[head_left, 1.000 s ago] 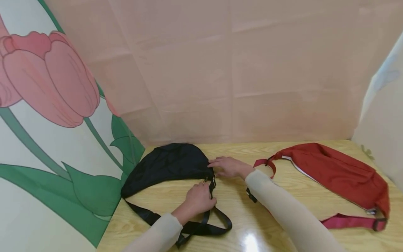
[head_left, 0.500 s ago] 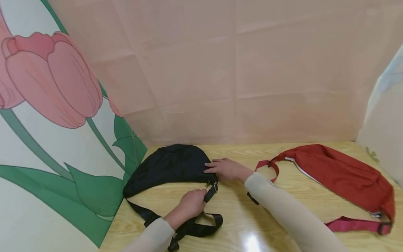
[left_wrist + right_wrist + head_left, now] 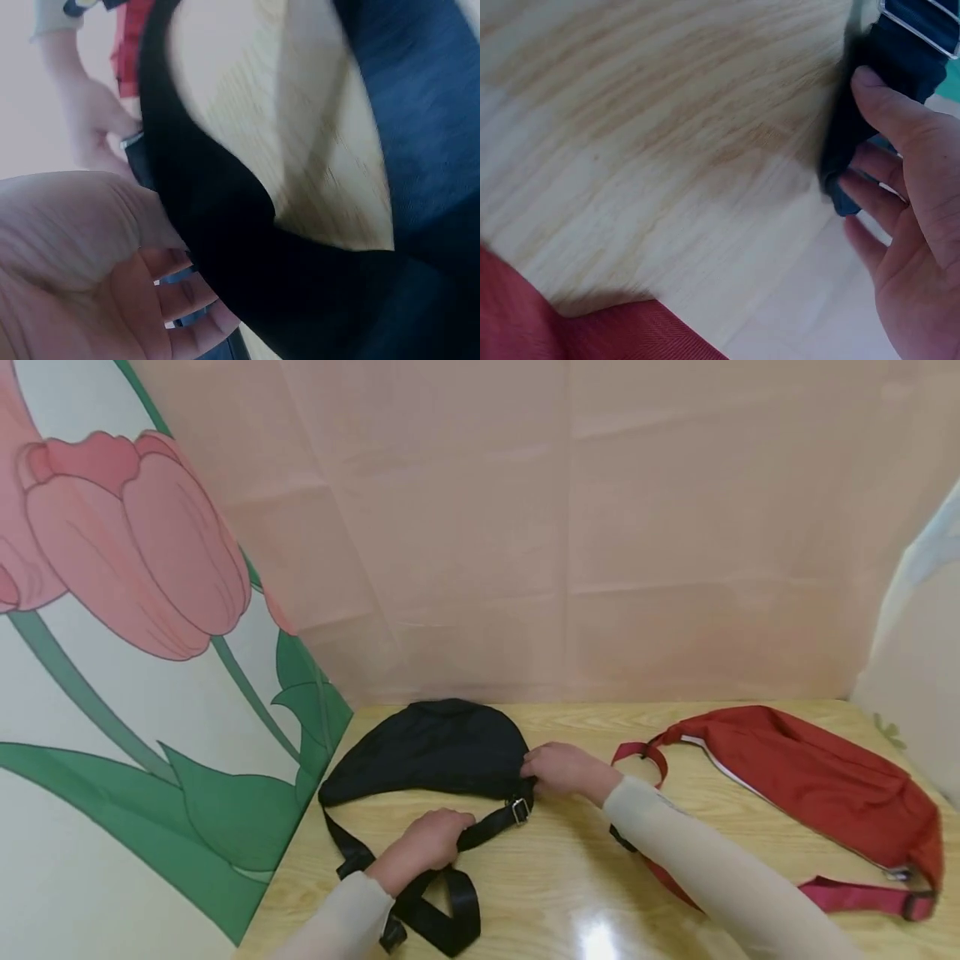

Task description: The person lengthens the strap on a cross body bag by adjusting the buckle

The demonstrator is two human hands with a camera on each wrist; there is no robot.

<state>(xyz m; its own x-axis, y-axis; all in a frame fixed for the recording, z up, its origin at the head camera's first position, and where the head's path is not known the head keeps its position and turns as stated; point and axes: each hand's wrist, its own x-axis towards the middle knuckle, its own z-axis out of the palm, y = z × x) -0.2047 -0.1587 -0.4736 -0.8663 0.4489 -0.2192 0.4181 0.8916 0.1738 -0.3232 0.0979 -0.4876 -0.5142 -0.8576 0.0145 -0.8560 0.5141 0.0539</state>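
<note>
A black fanny pack (image 3: 435, 752) lies on the wooden table, left of the middle in the head view. Its strap (image 3: 483, 828) runs from the right end through a metal slider (image 3: 520, 811). My left hand (image 3: 427, 843) grips this strap in front of the pack, and the slack hangs in a loop below. In the left wrist view the black strap (image 3: 247, 247) passes across the fingers, partly hiding them. My right hand (image 3: 566, 768) holds the pack's right end; the right wrist view has thumb and fingers on either side of the black fabric (image 3: 855, 112).
On the right of the table lies a red fanny pack (image 3: 817, 785) with a pinkish-red strap (image 3: 862, 897). My right forearm passes over part of that strap. A tulip-printed panel (image 3: 135, 552) borders the left, and a beige sheet (image 3: 562, 527) hangs behind.
My left hand has moved left and down along with the strap, drawing it out from the slider. The pack's right end has shifted slightly right, and my right hand's fingers have curled around it.
</note>
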